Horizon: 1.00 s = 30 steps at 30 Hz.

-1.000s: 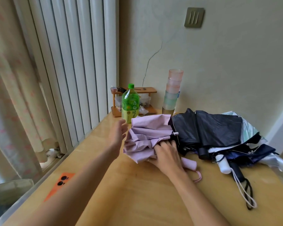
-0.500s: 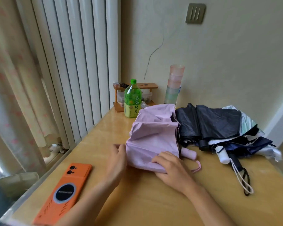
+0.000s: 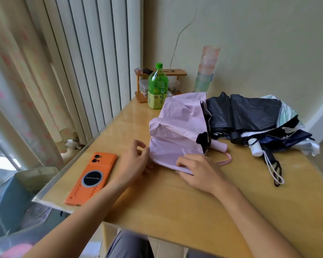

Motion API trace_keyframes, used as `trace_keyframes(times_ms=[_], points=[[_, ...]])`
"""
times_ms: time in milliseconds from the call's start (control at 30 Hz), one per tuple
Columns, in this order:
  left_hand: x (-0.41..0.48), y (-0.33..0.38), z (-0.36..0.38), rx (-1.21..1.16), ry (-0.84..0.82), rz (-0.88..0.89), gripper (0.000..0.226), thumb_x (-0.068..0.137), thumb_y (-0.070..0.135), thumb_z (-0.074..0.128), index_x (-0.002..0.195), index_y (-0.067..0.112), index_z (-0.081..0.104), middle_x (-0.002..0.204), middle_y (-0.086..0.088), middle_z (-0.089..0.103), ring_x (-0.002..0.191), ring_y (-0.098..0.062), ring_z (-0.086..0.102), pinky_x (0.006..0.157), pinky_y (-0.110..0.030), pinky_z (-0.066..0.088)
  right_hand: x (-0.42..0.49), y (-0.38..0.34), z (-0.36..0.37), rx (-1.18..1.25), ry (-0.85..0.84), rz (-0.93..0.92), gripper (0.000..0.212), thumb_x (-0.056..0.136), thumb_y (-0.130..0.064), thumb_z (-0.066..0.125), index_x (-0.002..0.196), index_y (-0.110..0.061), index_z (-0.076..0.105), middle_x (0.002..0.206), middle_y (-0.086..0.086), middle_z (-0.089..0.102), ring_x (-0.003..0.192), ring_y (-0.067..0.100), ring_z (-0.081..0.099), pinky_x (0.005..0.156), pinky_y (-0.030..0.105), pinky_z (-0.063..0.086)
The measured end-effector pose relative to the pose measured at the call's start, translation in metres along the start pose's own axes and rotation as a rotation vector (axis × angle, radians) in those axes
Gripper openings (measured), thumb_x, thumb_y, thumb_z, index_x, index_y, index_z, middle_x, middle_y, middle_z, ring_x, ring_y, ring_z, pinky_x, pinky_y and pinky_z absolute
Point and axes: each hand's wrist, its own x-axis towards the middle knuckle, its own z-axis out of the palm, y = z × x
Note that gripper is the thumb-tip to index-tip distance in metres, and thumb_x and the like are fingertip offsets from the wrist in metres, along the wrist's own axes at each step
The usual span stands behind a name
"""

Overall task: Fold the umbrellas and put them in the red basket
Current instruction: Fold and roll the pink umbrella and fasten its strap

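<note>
lilac umbrella (image 3: pixel 177 131), handle pointing right, hands (image 3: pixel 198 171) on it

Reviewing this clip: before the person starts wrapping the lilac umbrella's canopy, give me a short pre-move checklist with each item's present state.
1. Both hands on the lilac umbrella: ok. The left hand pinches its near left edge; the right hand presses its near edge.
2. Canopy gathered flat: not ok, it is puffed and creased.
3. Lilac handle free: ok, it sticks out on the right, strap loose on the table.
4. Clear of the dark umbrellas: not ok, they touch its right side.
5. Orange phone out of the way: ok, left of the hands.
6. Red basket within reach: cannot tell, not in view.
</note>
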Motion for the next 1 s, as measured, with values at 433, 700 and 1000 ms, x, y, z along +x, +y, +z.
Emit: trace_keyframes(times_ms=[433, 700, 1000], points=[[-0.009, -0.026, 0.000, 0.184, 0.248, 0.204, 0.025, 0.089, 0.016, 0.069, 0.067, 0.029, 0.071, 0.087, 0.005, 0.059, 0.101, -0.019, 0.057, 0.088, -0.030, 0.042, -0.019, -0.015, 0.015, 0.111, 0.301, 0.045, 0.019, 0.099, -0.035, 0.054, 0.100, -0.025, 0.071, 0.074, -0.005, 0.063, 0.067, 0.015, 0.056, 0.060, 0.035, 0.051], [-0.003, -0.036, 0.013, 0.668, 0.361, 0.085, 0.032, 0.093, 0.038, 0.057, 0.087, 0.015, 0.079, 0.114, -0.012, 0.057, 0.106, -0.034, 0.042, 0.084, -0.042, 0.040, -0.015, 0.008, 0.022, 0.181, 0.244, 0.144, 0.040, 0.100, -0.037, 0.050, 0.116, -0.008, 0.071, 0.111, 0.008, 0.068, 0.109, 0.024, 0.057, 0.095, 0.024, 0.040], [-0.004, -0.032, 0.011, 0.527, 0.307, 0.150, 0.047, 0.084, 0.028, 0.071, 0.126, 0.020, 0.052, 0.133, -0.007, 0.044, 0.123, -0.030, 0.037, 0.086, -0.035, 0.026, -0.014, -0.005, -0.001, 0.056, 0.688, 0.198, 0.017, 0.082, -0.021, 0.061, 0.088, -0.007, 0.052, 0.089, -0.001, 0.052, 0.084, 0.015, 0.045, 0.075, 0.020, 0.029]])
